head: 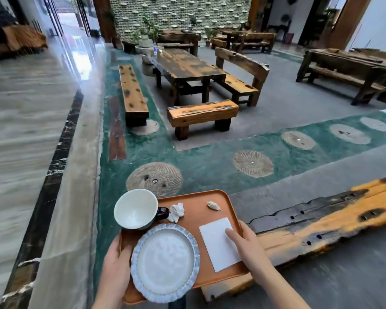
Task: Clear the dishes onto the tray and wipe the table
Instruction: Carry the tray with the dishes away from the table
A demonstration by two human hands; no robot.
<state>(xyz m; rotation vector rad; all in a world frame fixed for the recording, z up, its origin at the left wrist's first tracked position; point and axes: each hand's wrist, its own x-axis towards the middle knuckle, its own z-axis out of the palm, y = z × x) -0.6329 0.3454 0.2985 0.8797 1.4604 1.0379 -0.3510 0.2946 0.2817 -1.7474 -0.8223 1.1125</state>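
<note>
I carry an orange tray point(196, 217) above the floor with both hands. My left hand point(115, 262) grips its left edge. Gripping the right edge is my right hand point(246, 247), with the thumb pressing on a flat white napkin point(220, 244). On the tray stand a large white cup point(135, 208) with a dark handle at the far left and a pale blue-rimmed plate point(165, 263) at the near left. A crumpled tissue point(176, 211) and a small scrap point(213, 205) lie toward the tray's far side.
A long worn wooden bench point(321, 221) runs to the right just beyond the tray. Ahead stand a dark wooden table point(187, 65) with benches point(202, 113) around it. Stone discs point(253, 163) are set in the green floor. A polished marble walkway lies at left.
</note>
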